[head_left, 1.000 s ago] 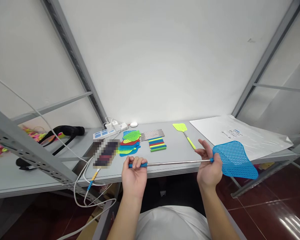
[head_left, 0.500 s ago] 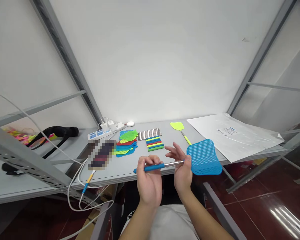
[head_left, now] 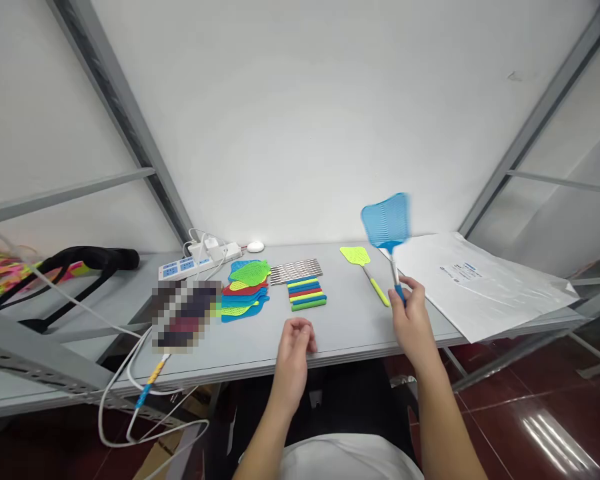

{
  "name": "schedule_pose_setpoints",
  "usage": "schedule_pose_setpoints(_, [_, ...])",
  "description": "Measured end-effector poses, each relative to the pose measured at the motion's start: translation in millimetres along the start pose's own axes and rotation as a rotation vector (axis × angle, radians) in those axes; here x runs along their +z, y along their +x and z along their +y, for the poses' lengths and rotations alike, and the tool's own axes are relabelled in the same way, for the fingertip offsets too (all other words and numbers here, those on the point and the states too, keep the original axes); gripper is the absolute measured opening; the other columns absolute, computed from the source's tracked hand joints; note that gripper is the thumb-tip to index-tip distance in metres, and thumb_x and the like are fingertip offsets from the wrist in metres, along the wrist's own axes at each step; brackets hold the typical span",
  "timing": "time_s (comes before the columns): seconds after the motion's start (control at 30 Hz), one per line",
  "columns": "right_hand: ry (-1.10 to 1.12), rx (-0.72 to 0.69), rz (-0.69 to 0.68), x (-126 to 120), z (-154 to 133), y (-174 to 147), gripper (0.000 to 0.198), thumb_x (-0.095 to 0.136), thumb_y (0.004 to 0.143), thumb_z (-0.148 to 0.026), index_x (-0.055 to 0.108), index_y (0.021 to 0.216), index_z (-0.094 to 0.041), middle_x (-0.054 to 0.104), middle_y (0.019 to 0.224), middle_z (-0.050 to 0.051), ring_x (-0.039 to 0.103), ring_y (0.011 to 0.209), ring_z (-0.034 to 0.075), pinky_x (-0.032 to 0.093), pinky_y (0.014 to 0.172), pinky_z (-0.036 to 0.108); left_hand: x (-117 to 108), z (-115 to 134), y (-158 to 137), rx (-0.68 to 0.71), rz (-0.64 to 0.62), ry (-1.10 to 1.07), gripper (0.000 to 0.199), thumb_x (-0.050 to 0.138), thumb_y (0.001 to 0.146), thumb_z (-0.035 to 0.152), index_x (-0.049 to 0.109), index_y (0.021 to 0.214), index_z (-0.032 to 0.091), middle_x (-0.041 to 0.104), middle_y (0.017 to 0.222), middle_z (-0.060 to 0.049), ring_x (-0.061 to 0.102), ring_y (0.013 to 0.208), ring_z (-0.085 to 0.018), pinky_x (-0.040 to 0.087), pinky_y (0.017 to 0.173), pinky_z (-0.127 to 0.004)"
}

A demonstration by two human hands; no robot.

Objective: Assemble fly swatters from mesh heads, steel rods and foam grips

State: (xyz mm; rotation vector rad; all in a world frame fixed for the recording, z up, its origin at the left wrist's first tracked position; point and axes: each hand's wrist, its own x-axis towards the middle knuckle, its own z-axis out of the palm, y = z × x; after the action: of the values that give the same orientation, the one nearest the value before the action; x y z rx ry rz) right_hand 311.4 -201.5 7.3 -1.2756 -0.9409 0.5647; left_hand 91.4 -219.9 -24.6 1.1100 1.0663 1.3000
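My right hand (head_left: 411, 317) is closed round the blue handle of a blue fly swatter (head_left: 387, 223), which stands upright with its meshed head raised above the table. The head is slightly blurred. Near the table's front edge, my left hand (head_left: 296, 347) has its fingers curled in, and nothing shows in it. A yellow-green fly swatter (head_left: 364, 267) lies on the table left of my right hand. Beyond my left hand lie a row of coloured handles (head_left: 307, 293) and a row of metal rods (head_left: 296, 271). Loose swatter heads (head_left: 245, 290) in several colours are piled to their left.
A large white plastic sheet or bag (head_left: 480, 280) covers the table's right end. At the back left are a power strip (head_left: 183, 269) and a small white round device (head_left: 255, 247). White cables (head_left: 105, 407) hang over the front left edge beside the metal shelf post (head_left: 45, 373).
My right hand has moved right and forward with the blue swatter, turning it from level to upright. My left hand has let go of its handle and curled its fingers.
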Motion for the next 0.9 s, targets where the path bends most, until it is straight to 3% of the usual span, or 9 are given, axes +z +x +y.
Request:
schedule_pose_setpoints(0.13, [-0.375, -0.075, -0.115, 16, 17, 39, 0.037, 0.054, 0.085, -0.025, 0.060, 0.121, -0.021, 0.060, 0.107, 0.011, 0.056, 0.095, 0.026, 0.040, 0.085, 0.038, -27, 7, 31, 0.216, 0.104, 0.367, 0.020, 0.053, 0.090, 0.042, 0.059, 0.088, 0.023, 0.058, 0.082, -0.002, 0.052, 0.075, -0.018, 0.042, 0.071, -0.030])
schedule_pose_setpoints(0.27, [-0.639, -0.136, -0.178, 48, 38, 63, 0.037, 0.049, 0.085, -0.018, 0.064, 0.118, -0.017, 0.057, 0.098, 0.012, 0.054, 0.092, 0.026, 0.038, 0.084, 0.038, -42, 10, 46, 0.277, 0.117, 0.468, 0.013, 0.058, 0.086, 0.035, 0.063, 0.082, 0.024, 0.061, 0.087, -0.004, 0.053, 0.085, -0.023, 0.040, 0.077, -0.033])
schedule_pose_setpoints(0.4, [-0.815, -0.163, -0.192, 62, 58, 65, 0.025, 0.052, 0.089, -0.022, 0.064, 0.110, -0.016, 0.057, 0.100, 0.009, 0.052, 0.094, 0.023, 0.040, 0.084, 0.038, -43, 5, 45, 0.310, 0.120, 0.546, 0.010, 0.058, 0.086, 0.031, 0.063, 0.081, 0.025, 0.062, 0.087, -0.005, 0.053, 0.088, -0.025, 0.039, 0.079, -0.035])
schedule_pose_setpoints(0.57, [-0.969, -0.193, -0.104, 57, 67, 52, 0.038, 0.052, 0.087, -0.021, 0.060, 0.123, -0.016, 0.050, 0.117, 0.016, 0.044, 0.108, 0.030, 0.036, 0.090, 0.041, -41, 1, 44, 0.368, 0.064, 0.660, 0.010, 0.056, 0.086, 0.031, 0.062, 0.081, 0.025, 0.061, 0.085, -0.006, 0.052, 0.088, -0.028, 0.038, 0.079, -0.037])
schedule_pose_setpoints(0.67, [-1.029, -0.176, -0.035, 47, 65, 47, 0.041, 0.053, 0.087, -0.031, 0.058, 0.126, -0.018, 0.047, 0.123, 0.016, 0.041, 0.113, 0.033, 0.032, 0.092, 0.045, -41, 0, 47, 0.376, 0.054, 0.706, 0.011, 0.054, 0.088, 0.032, 0.060, 0.083, 0.024, 0.061, 0.087, -0.006, 0.051, 0.089, -0.028, 0.038, 0.079, -0.038])
schedule_pose_setpoints(0.77, [-1.057, -0.120, 0.007, 37, 66, 45, 0.045, 0.049, 0.090, -0.039, 0.057, 0.126, -0.014, 0.051, 0.121, 0.019, 0.042, 0.112, 0.035, 0.031, 0.092, 0.049, -42, -1, 48, 0.375, 0.056, 0.763, 0.012, 0.053, 0.089, 0.033, 0.060, 0.084, 0.024, 0.062, 0.089, -0.006, 0.052, 0.089, -0.027, 0.039, 0.079, -0.038])
schedule_pose_setpoints(0.9, [-1.056, -0.109, -0.046, 33, 72, 43, 0.050, 0.051, 0.088, -0.044, 0.055, 0.128, -0.014, 0.056, 0.116, 0.018, 0.045, 0.109, 0.034, 0.032, 0.091, 0.048, -41, -1, 47, 0.377, 0.047, 0.744, 0.013, 0.053, 0.088, 0.034, 0.061, 0.084, 0.024, 0.062, 0.089, -0.007, 0.052, 0.090, -0.028, 0.039, 0.077, -0.038])
